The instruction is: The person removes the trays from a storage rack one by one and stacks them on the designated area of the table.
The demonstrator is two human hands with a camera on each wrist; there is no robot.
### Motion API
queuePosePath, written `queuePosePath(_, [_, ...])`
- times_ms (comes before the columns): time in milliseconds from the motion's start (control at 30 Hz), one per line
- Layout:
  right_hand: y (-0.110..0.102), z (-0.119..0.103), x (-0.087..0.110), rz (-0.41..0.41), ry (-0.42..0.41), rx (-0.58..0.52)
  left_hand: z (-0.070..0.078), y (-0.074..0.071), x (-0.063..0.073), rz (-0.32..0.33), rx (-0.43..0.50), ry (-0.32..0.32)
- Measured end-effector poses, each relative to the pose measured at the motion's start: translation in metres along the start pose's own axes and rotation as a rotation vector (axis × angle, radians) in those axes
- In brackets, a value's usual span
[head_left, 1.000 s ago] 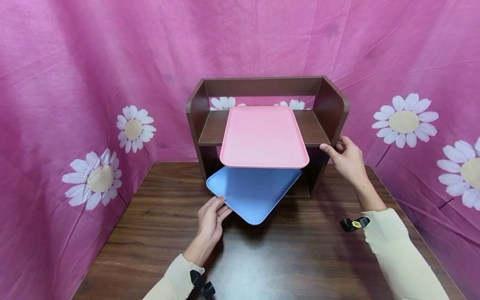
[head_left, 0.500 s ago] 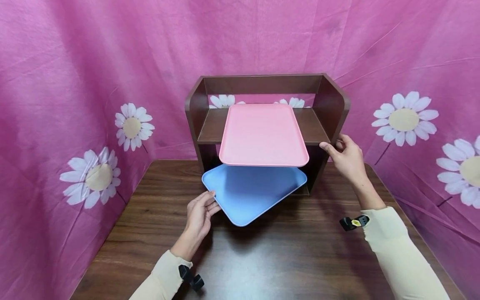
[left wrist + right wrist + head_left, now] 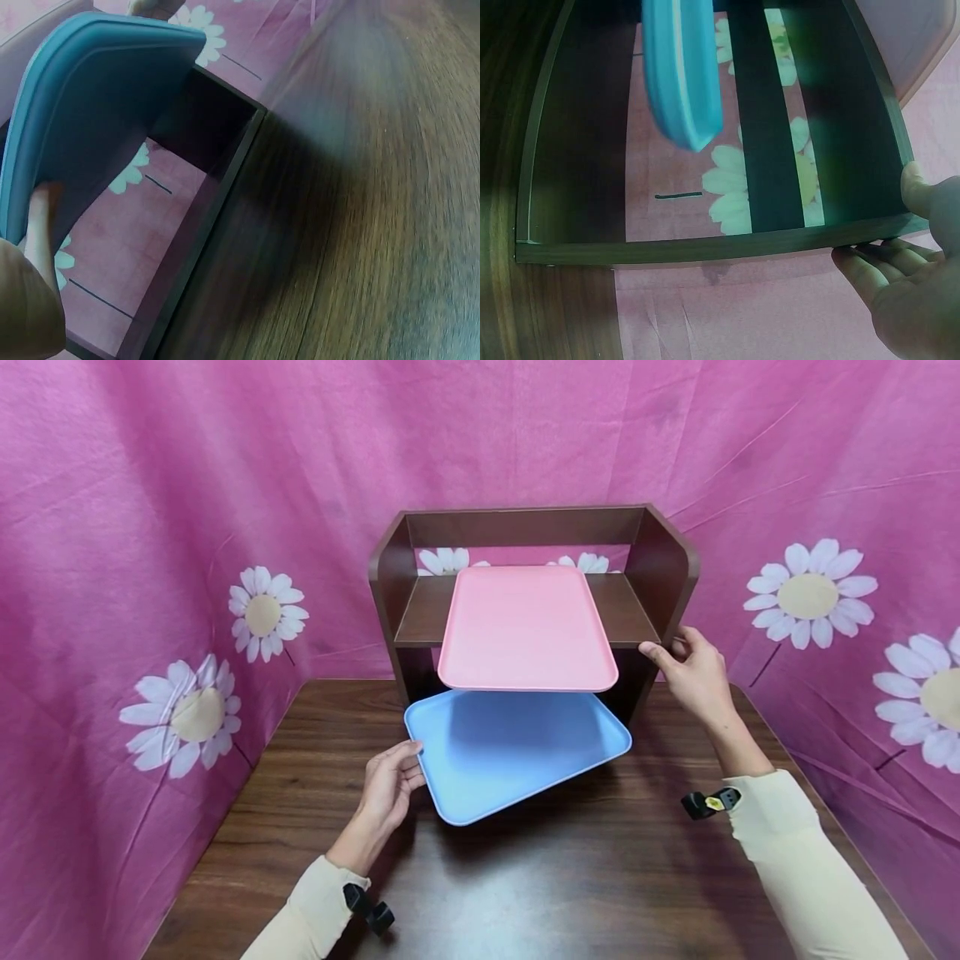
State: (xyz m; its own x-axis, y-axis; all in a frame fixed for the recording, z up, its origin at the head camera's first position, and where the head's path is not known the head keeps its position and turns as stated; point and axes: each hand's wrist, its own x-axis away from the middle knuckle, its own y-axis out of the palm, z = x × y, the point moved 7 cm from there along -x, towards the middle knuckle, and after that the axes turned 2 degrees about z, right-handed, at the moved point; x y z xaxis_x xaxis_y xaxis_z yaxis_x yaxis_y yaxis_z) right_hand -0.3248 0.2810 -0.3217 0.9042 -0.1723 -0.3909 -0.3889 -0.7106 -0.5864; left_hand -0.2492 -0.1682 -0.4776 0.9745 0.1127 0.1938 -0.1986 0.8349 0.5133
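Note:
My left hand pinches the left edge of a blue tray, thumb above and fingers beneath. The tray is tilted in front of the lower compartment of a dark brown two-tier shelf; in the left wrist view its underside hangs over the table. My right hand grips the shelf's right side panel where the middle board meets it, with the thumb on the front edge and the fingers behind. A pink tray lies on the middle board, jutting out forward above the blue tray and hiding its back part.
The shelf stands at the back of a brown wood-grain table. Pink cloth printed with white daisies hangs behind and on both sides. Through the shelf's open back, the right wrist view shows the cloth.
The blue tray has turned and come further out of the lower compartment, its right corner now showing outside. My left hand has moved left with it. The right hand stays on the shelf.

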Motion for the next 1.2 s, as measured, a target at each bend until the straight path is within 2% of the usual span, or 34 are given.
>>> queuePosePath(200, [-0.001,0.000,0.000,0.001,-0.003,0.009,0.003,-0.002,-0.001,-0.025,0.006,0.000])
queuePosePath(500, [-0.001,0.000,-0.002,-0.005,0.002,0.005,0.007,-0.003,-0.005,-0.117,-0.018,-0.035])
queuePosePath(767, [-0.001,0.001,0.000,-0.001,-0.003,0.007,0.006,-0.007,-0.005,-0.175,-0.089,-0.063])
queuePosePath(1200, [-0.001,0.002,0.001,0.001,-0.007,-0.008,0.007,-0.015,-0.006,-0.208,-0.114,-0.083])
